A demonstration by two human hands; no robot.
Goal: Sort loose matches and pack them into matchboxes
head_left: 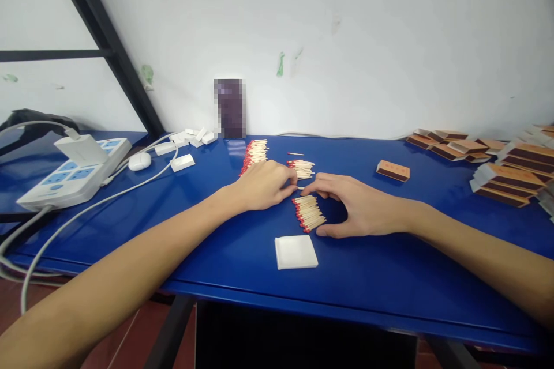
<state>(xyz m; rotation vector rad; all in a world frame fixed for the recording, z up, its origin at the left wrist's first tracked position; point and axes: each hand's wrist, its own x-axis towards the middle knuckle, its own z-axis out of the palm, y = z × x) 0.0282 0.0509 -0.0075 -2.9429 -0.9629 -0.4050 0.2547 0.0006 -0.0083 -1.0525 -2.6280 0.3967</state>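
Note:
My left hand [270,184] has its thumb and forefinger pinched on the head end of a single match [300,188]. My right hand [355,204] is open, with thumb and fingers spread; its forefinger rests by the other end of that match. Between the thumb and the forefinger of the right hand is the edge of a row of red-headed matches [310,213]. Just beyond the fingertips lies a smaller bunch of matches [302,170], with one loose match [295,154] behind it. A larger pile of matches [256,154] is partly hidden by my left hand. Nearest me lies a flat white square piece [296,252].
One matchbox [393,170] lies to the right, before heaped matchboxes [452,145] and stacked ones [506,184]. White small trays [190,137] lie back left, near a pixelated dark panel [231,108]. A power strip [73,176], cables and a white earbud case [139,161] occupy the left.

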